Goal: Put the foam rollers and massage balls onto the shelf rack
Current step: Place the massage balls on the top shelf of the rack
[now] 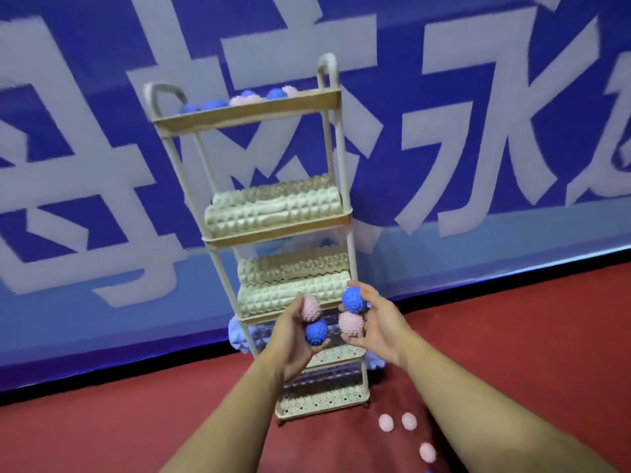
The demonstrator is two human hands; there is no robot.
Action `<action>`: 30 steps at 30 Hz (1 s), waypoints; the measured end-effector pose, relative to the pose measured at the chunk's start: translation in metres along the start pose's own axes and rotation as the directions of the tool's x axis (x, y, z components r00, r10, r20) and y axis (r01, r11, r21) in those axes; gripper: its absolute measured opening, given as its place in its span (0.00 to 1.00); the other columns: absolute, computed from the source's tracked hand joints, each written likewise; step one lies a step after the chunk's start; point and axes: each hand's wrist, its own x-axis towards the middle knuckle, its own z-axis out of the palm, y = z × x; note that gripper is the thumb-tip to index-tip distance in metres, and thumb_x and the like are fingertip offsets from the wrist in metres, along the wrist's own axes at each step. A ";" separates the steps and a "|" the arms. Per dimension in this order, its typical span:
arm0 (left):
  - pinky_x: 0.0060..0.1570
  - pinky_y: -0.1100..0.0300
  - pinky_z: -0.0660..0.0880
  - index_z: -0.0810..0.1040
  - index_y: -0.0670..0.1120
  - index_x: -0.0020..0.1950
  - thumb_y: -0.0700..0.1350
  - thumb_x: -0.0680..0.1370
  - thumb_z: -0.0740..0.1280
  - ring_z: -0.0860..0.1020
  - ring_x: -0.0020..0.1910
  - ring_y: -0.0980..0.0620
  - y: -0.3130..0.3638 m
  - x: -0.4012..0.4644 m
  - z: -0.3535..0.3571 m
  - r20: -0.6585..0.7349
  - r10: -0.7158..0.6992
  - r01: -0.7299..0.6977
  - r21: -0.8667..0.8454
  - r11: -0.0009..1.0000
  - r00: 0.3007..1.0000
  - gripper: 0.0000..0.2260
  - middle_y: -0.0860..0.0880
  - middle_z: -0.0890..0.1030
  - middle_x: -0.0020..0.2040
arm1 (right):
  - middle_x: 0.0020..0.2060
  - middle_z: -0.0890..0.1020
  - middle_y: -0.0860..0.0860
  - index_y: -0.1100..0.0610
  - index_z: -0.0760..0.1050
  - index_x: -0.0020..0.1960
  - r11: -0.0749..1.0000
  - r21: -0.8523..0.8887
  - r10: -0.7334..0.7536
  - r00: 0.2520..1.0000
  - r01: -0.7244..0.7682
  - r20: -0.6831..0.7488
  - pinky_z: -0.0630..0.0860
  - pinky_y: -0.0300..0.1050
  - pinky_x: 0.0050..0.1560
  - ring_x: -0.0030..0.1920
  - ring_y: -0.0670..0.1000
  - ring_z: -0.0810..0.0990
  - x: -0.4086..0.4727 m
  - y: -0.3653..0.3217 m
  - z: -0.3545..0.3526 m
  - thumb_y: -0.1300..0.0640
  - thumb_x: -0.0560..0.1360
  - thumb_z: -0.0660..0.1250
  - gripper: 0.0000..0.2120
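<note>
Balls, pink (311, 308) and blue (316, 332), sit gripped in left hand (290, 339); right hand (379, 324) grips another pair before the rack (246, 112). Next, I'd guess: lift them to the top shelf.

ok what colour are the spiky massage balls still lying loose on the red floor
Pale pink, three of them, spiky massage balls on the red floor, right of the shelf rack's foot; seen in the head view.

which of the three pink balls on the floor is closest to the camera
The lowest pink spiky ball, lying apart on the red floor, below and right of the other two pink balls, which lie side by side near the shelf rack.
</note>
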 end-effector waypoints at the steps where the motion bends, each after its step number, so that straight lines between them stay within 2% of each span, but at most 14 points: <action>1: 0.35 0.57 0.76 0.76 0.46 0.52 0.60 0.81 0.62 0.79 0.36 0.47 0.020 -0.009 0.006 -0.015 0.052 -0.051 0.021 0.998 0.999 0.17 0.44 0.80 0.44 | 0.51 0.80 0.57 0.45 0.77 0.60 0.999 -0.029 -0.028 0.999 0.028 0.029 0.74 0.51 0.46 0.42 0.56 0.77 -0.004 -0.016 0.015 0.49 0.84 0.57 0.11; 3: 0.37 0.56 0.71 0.76 0.47 0.51 0.60 0.78 0.64 0.74 0.36 0.50 0.058 -0.024 0.020 -0.043 0.162 -0.158 0.085 0.984 0.986 0.16 0.47 0.75 0.40 | 0.49 0.80 0.57 0.46 0.77 0.59 0.995 -0.056 -0.079 0.994 0.084 0.078 0.72 0.50 0.45 0.41 0.55 0.75 -0.011 -0.048 0.045 0.49 0.84 0.57 0.11; 6: 0.37 0.56 0.68 0.74 0.48 0.48 0.58 0.83 0.59 0.70 0.34 0.51 0.115 -0.039 0.035 -0.047 0.338 -0.322 0.203 0.924 0.940 0.15 0.50 0.75 0.36 | 0.48 0.78 0.58 0.49 0.76 0.60 0.987 -0.061 -0.138 0.979 0.149 0.150 0.68 0.48 0.43 0.41 0.55 0.73 -0.020 -0.095 0.090 0.48 0.84 0.57 0.12; 8: 0.34 0.59 0.65 0.69 0.49 0.42 0.57 0.84 0.57 0.66 0.31 0.52 0.155 -0.050 0.050 0.004 0.447 -0.424 0.322 0.846 0.895 0.15 0.52 0.70 0.32 | 0.47 0.77 0.57 0.51 0.75 0.62 0.971 -0.101 -0.196 0.962 0.218 0.192 0.68 0.47 0.41 0.40 0.54 0.74 -0.024 -0.128 0.121 0.48 0.85 0.56 0.13; 10: 0.34 0.58 0.63 0.68 0.50 0.44 0.55 0.85 0.57 0.65 0.31 0.53 0.195 -0.059 0.066 0.047 0.559 -0.518 0.447 0.729 0.828 0.14 0.51 0.68 0.35 | 0.46 0.77 0.56 0.51 0.74 0.63 0.924 -0.197 -0.282 0.931 0.329 0.232 0.71 0.43 0.37 0.40 0.51 0.76 -0.026 -0.163 0.153 0.49 0.85 0.57 0.12; 14: 0.35 0.65 0.67 0.71 0.48 0.49 0.51 0.86 0.57 0.69 0.30 0.62 0.273 -0.068 0.095 0.173 0.751 -0.655 0.635 0.410 0.637 0.10 0.55 0.72 0.38 | 0.43 0.77 0.55 0.48 0.73 0.59 0.655 -0.461 -0.474 0.801 0.599 0.366 0.69 0.39 0.31 0.32 0.47 0.75 -0.015 -0.236 0.208 0.51 0.84 0.61 0.05; 16: 0.41 0.64 0.71 0.75 0.46 0.54 0.54 0.85 0.58 0.75 0.37 0.62 0.309 -0.064 0.104 0.213 0.805 -0.612 0.760 0.220 0.554 0.13 0.55 0.77 0.42 | 0.44 0.78 0.51 0.47 0.73 0.60 0.414 -0.622 -0.543 0.729 0.664 0.417 0.72 0.42 0.36 0.37 0.49 0.76 -0.003 -0.269 0.228 0.48 0.84 0.62 0.07; 17: 0.46 0.61 0.74 0.76 0.48 0.55 0.58 0.84 0.58 0.78 0.43 0.61 0.326 -0.058 0.107 0.221 0.810 -0.554 0.819 0.148 0.543 0.15 0.55 0.80 0.45 | 0.46 0.79 0.49 0.46 0.73 0.60 0.259 -0.698 -0.561 0.692 0.668 0.454 0.74 0.43 0.42 0.42 0.50 0.79 0.006 -0.283 0.236 0.45 0.83 0.62 0.09; 19: 0.54 0.52 0.77 0.76 0.53 0.53 0.65 0.81 0.56 0.81 0.50 0.54 0.354 -0.042 0.107 0.225 0.790 -0.449 0.891 0.071 0.570 0.18 0.54 0.83 0.49 | 0.52 0.80 0.49 0.45 0.71 0.62 -0.024 -0.799 -0.540 0.664 0.601 0.517 0.77 0.47 0.51 0.51 0.51 0.80 0.024 -0.302 0.248 0.38 0.80 0.63 0.16; 21: 0.56 0.46 0.78 0.76 0.53 0.53 0.70 0.78 0.54 0.82 0.50 0.50 0.374 -0.026 0.107 0.218 0.762 -0.334 0.943 -0.002 0.610 0.23 0.52 0.84 0.50 | 0.54 0.80 0.51 0.47 0.70 0.63 -0.195 -0.850 -0.490 0.702 0.489 0.516 0.75 0.48 0.52 0.52 0.52 0.80 0.042 -0.313 0.255 0.34 0.78 0.62 0.20; 23: 0.56 0.44 0.77 0.74 0.50 0.56 0.70 0.78 0.55 0.81 0.50 0.46 0.388 -0.010 0.106 0.213 0.719 -0.215 0.972 -0.090 0.661 0.25 0.47 0.84 0.52 | 0.54 0.80 0.52 0.49 0.71 0.61 -0.252 -0.872 -0.434 0.757 0.419 0.489 0.74 0.48 0.53 0.52 0.52 0.79 0.063 -0.321 0.257 0.34 0.78 0.62 0.22; 26: 0.54 0.49 0.75 0.73 0.45 0.61 0.60 0.82 0.61 0.79 0.53 0.42 0.400 0.015 0.106 0.198 0.623 -0.102 0.977 -0.186 0.757 0.20 0.43 0.82 0.56 | 0.53 0.80 0.52 0.51 0.73 0.59 -0.284 -0.899 -0.369 0.827 0.334 0.424 0.74 0.51 0.59 0.55 0.54 0.78 0.089 -0.325 0.255 0.32 0.77 0.60 0.24; 28: 0.51 0.53 0.72 0.73 0.43 0.63 0.60 0.82 0.62 0.78 0.52 0.44 0.402 0.026 0.105 0.162 0.562 -0.064 0.980 -0.189 0.811 0.21 0.43 0.80 0.56 | 0.56 0.80 0.53 0.53 0.72 0.64 -0.320 -0.899 -0.326 0.856 0.298 0.400 0.72 0.49 0.57 0.59 0.56 0.79 0.097 -0.322 0.250 0.33 0.79 0.58 0.27; 30: 0.51 0.52 0.73 0.73 0.45 0.63 0.64 0.81 0.60 0.78 0.52 0.46 0.399 0.038 0.100 0.150 0.572 -0.035 0.978 -0.208 0.806 0.23 0.44 0.81 0.57 | 0.62 0.80 0.56 0.54 0.67 0.73 -0.362 -0.892 -0.339 0.853 0.270 0.396 0.69 0.48 0.55 0.62 0.57 0.77 0.104 -0.318 0.247 0.32 0.80 0.55 0.33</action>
